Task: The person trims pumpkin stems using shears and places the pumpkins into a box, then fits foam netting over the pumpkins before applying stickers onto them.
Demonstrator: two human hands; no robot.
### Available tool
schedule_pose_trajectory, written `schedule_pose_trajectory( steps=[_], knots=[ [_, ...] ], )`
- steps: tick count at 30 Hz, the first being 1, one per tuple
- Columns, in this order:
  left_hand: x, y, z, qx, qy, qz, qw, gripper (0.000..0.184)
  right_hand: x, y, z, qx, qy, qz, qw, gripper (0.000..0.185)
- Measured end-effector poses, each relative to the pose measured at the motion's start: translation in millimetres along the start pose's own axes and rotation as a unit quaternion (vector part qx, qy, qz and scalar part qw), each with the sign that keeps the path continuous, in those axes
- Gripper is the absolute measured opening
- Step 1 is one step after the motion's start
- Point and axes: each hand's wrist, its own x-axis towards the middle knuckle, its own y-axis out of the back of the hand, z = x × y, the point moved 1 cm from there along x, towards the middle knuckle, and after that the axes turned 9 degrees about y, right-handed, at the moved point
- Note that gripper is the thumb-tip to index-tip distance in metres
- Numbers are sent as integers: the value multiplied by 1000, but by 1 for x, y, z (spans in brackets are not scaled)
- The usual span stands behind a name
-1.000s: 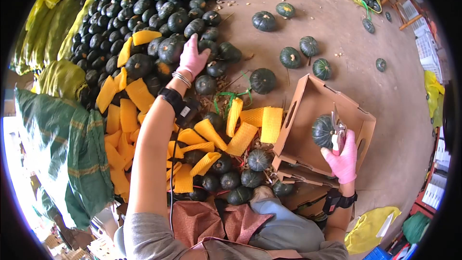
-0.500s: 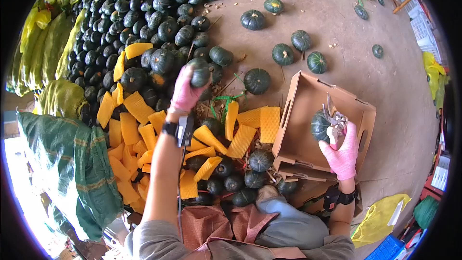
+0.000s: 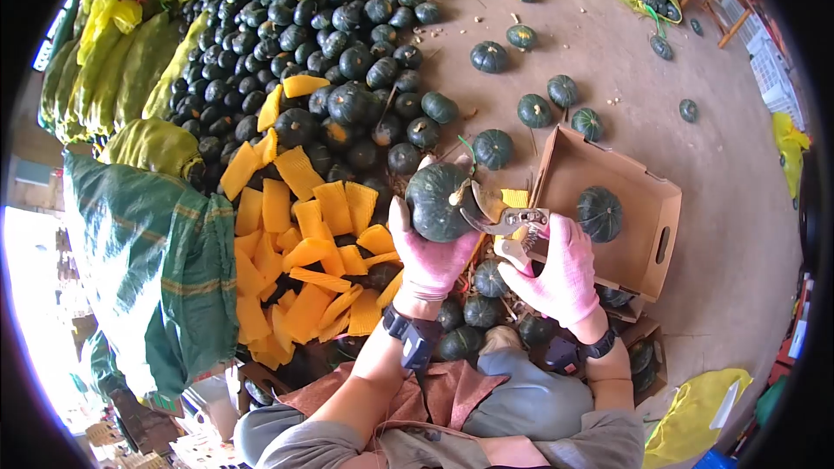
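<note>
In a pink glove, my left hand (image 3: 432, 267) cups a dark green pumpkin (image 3: 432, 201) from below, its pale stem turned to the right. My right hand (image 3: 560, 276), gloved too, is closed around pruning shears (image 3: 514, 227). Their curved blades stand apart right by the stem; I cannot tell whether they touch it. Just right of the shears is a cardboard box (image 3: 667, 245), and a striped green pumpkin (image 3: 599, 214) lies inside it.
A large heap of pumpkins (image 3: 321, 26) fills the upper left. Orange foam net sleeves (image 3: 304, 308) lie left of my hands, beside a green woven sack (image 3: 152, 269). Several loose pumpkins (image 3: 489, 57) dot the floor. A yellow mesh bag (image 3: 695, 412) is at lower right.
My left hand has brought a pumpkin from the heap toward the middle. My right hand and the shears have moved left, from over the box to this pumpkin's stem; another pumpkin stays in the box.
</note>
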Motion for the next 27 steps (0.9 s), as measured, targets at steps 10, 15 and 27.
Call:
schedule_pose_trajectory(
  steps=[10,15,27],
  knots=[
    [-13,4,11,330,-147,-45,931,82,-13,-11,-11,132,16,23,991,47],
    [-18,4,14,321,-162,-15,933,75,3,-14,-3,67,50,39,996,27],
    [-14,35,-16,417,-21,110,902,50,25,-40,-2,744,-272,-42,608,32]
  ],
)
